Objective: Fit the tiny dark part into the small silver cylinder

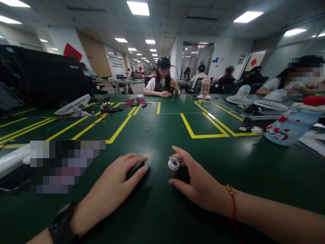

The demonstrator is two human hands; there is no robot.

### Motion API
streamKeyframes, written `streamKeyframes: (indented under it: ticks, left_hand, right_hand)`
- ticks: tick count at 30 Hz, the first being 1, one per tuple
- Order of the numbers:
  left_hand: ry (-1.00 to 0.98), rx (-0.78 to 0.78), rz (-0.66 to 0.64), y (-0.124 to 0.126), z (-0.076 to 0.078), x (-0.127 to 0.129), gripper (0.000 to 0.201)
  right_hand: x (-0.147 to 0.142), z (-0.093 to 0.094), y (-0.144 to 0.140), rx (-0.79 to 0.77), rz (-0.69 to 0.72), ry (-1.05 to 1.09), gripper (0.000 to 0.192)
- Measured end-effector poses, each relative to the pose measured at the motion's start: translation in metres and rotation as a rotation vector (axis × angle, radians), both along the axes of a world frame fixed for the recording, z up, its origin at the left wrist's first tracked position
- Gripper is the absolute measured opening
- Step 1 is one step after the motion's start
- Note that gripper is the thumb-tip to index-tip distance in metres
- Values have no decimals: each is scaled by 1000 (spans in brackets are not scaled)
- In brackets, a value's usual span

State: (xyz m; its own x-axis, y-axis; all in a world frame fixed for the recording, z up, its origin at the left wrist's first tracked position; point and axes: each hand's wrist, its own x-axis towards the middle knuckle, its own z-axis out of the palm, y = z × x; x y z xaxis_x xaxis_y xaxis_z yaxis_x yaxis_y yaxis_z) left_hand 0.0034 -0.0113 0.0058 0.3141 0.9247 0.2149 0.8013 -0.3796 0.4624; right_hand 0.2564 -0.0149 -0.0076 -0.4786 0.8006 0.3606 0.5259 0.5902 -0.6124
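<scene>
A small silvery metal cylinder, which looks like a small motor (174, 164), stands upright on the green table (157, 210). My right hand (195, 174) curves around its right side, with thumb and index finger spread apart. The thumb tip is close to the cylinder's base and the other fingers are by its top edge; whether they touch it I cannot tell. To the left of the cylinder, my left hand (124, 181) rests over the table with thumb and fingers apart and nothing between them. A dark watch is on the left wrist, a red cord bracelet on the right.
Yellow tape (210, 136) marks the tabletop. Coloured wires (137, 101) and a white fan (73, 105) lie farther off. At right stand a blue cup (289, 127) and more fans (241, 95). A blurred-out object (66, 166) lies at left. Opposite sits a person (162, 83).
</scene>
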Motion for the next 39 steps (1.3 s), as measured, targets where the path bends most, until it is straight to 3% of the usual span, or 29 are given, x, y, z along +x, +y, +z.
streamKeyframes:
  ticks: [4, 7, 14, 19, 22, 26, 30, 34, 39]
  left_hand:
    - [-155, 48, -170, 1, 21, 48, 21]
    - [-259, 66, -182, 5, 28, 63, 19]
    - [-326, 29, -210, 4, 29, 64, 16]
    - [-356, 15, -139, 5, 25, 55, 16]
    - [-235, -23, -127, 6, 11, 46, 15]
    - [-22, -3, -153, 8, -6, 46, 14]
    - [-46, -61, -160, 10, -5, 42, 24]
    - [-165, -116, -118, 10, 2, 10, 33]
    - [-182, -190, -27, 6, -2, -31, 34]
  right_hand:
    - [3, -10, 3, -51, -3, 115, 72]
    - [2, -8, 4, -67, 3, 125, 68]
    - [0, -1, 1, -105, -31, 102, 65]
    - [3, 4, 0, -73, -25, 39, 52]
    - [6, 4, -2, -43, -23, 8, 43]
    - [3, 3, -3, -31, -33, 1, 47]
    - [7, 6, -1, -96, -64, 49, 48]
    - [51, 10, 7, -88, -268, 93, 61]
    - [159, 9, -1, 141, -715, -230, 57]
